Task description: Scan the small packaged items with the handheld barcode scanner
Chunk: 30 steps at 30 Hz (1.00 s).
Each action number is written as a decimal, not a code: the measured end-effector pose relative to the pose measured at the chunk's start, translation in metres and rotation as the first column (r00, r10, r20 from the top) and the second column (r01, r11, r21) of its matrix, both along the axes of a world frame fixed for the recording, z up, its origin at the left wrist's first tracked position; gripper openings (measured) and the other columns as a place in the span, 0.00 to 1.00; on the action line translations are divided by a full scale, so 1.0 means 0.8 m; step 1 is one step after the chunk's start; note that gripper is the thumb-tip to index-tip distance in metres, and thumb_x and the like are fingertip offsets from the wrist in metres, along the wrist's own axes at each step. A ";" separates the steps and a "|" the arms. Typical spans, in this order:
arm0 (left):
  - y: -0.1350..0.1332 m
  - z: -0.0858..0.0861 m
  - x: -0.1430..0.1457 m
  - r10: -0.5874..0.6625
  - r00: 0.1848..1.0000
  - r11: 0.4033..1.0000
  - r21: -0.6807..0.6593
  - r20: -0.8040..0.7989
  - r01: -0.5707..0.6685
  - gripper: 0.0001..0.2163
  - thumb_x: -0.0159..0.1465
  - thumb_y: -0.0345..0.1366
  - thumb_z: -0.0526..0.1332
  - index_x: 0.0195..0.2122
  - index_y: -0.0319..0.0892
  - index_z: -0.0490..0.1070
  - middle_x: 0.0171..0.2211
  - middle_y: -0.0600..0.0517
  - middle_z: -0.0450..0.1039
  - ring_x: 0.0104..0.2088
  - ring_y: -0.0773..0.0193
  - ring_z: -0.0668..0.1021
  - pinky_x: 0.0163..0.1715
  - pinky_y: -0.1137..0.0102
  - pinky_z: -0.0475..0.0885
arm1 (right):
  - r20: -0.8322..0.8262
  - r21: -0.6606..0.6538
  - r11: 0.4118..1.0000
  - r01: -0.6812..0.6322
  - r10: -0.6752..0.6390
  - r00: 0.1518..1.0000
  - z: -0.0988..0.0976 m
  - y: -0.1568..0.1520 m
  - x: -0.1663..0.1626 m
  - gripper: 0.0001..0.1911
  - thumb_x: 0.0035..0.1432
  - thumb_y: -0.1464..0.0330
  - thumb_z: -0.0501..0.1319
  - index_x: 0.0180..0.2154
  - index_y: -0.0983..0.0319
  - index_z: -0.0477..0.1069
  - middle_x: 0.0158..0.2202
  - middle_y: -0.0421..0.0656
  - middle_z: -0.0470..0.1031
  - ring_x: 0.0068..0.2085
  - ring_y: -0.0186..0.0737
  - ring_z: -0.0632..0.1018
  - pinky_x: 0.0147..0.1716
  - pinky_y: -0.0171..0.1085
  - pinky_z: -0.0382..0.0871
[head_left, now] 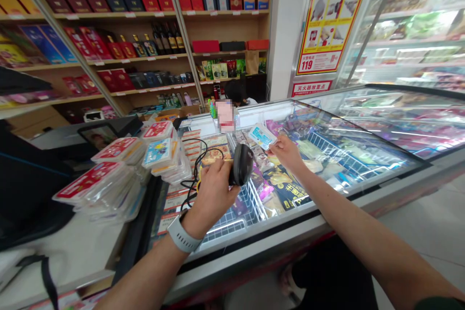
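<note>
My left hand (pixel 212 193) is wrapped around a black handheld barcode scanner (pixel 242 163), whose black cable (pixel 192 172) trails down to the left. A white watch sits on that wrist. My right hand (pixel 288 152) pinches a small light-blue and white packet (pixel 262 135) and holds it just above and right of the scanner's head. Both hands hover over the glass lid of a chest freezer (pixel 337 189) full of wrapped frozen goods.
Fanned stacks of red and blue packets (pixel 119 169) lie on the counter at left. A monitor (pixel 100 135) stands behind them. A person sits behind the freezer (pixel 234 94). Shelves of boxed bottles (pixel 109 34) fill the back wall. A red poster (pixel 332 14) hangs at right.
</note>
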<state>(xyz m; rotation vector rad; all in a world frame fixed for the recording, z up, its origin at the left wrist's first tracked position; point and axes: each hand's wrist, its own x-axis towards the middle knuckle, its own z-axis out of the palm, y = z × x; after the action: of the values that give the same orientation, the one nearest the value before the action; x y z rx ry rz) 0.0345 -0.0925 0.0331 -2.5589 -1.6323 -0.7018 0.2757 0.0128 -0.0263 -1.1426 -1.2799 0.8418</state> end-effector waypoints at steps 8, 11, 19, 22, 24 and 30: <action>0.018 -0.023 -0.006 0.033 0.974 0.990 -0.142 0.226 0.000 0.09 0.58 0.34 0.57 0.41 0.41 0.65 0.34 0.49 0.71 0.33 0.59 0.74 0.31 0.68 0.64 | 0.001 0.004 0.999 -0.034 0.034 0.999 -0.006 0.002 0.000 0.12 0.49 0.63 0.64 0.33 0.58 0.62 0.27 0.39 0.76 0.30 0.42 0.81 0.31 0.41 0.79; 0.023 -0.028 -0.007 0.068 0.967 0.990 -0.139 0.244 -0.035 0.10 0.58 0.35 0.58 0.41 0.41 0.66 0.33 0.49 0.72 0.33 0.59 0.74 0.31 0.68 0.64 | -0.005 0.022 0.999 -0.050 0.050 0.999 -0.008 0.001 -0.002 0.13 0.50 0.63 0.64 0.32 0.58 0.61 0.26 0.37 0.75 0.30 0.42 0.81 0.30 0.41 0.79; 0.018 -0.027 -0.004 0.070 0.906 0.994 -0.107 0.417 -0.027 0.13 0.54 0.34 0.62 0.41 0.41 0.71 0.31 0.52 0.75 0.33 0.60 0.76 0.33 0.70 0.67 | -0.027 0.031 0.997 -0.073 0.074 0.997 -0.009 -0.001 -0.006 0.13 0.50 0.63 0.64 0.32 0.58 0.60 0.26 0.36 0.75 0.30 0.41 0.81 0.29 0.39 0.79; 0.016 -0.028 -0.003 0.028 0.883 0.995 -0.100 0.468 0.021 0.14 0.53 0.33 0.63 0.42 0.40 0.72 0.33 0.52 0.76 0.34 0.61 0.76 0.35 0.70 0.68 | -0.038 0.026 0.996 -0.083 0.084 0.996 -0.008 -0.002 -0.007 0.14 0.49 0.62 0.64 0.32 0.57 0.60 0.27 0.37 0.76 0.30 0.41 0.81 0.30 0.40 0.79; 0.016 -0.028 -0.002 0.005 0.876 0.994 -0.097 0.483 0.049 0.15 0.52 0.33 0.63 0.42 0.40 0.73 0.34 0.52 0.76 0.34 0.60 0.76 0.36 0.69 0.68 | -0.039 0.028 0.996 -0.087 0.088 0.995 -0.008 -0.002 -0.007 0.14 0.49 0.62 0.64 0.33 0.57 0.60 0.26 0.36 0.76 0.30 0.41 0.81 0.30 0.40 0.79; 0.015 -0.026 -0.001 -0.026 0.869 0.991 -0.103 0.495 0.088 0.13 0.52 0.32 0.63 0.40 0.40 0.73 0.32 0.53 0.76 0.33 0.62 0.75 0.34 0.71 0.68 | -0.031 0.035 0.994 -0.104 0.105 0.994 -0.012 0.001 -0.007 0.15 0.49 0.61 0.64 0.33 0.57 0.59 0.25 0.35 0.74 0.30 0.41 0.81 0.30 0.40 0.79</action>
<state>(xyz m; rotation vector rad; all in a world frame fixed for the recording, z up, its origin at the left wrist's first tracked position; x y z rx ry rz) 0.0333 -0.0805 0.0125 -2.6704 -1.7718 -1.4035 0.2703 0.0135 -0.0355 -1.0387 -1.3314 0.9096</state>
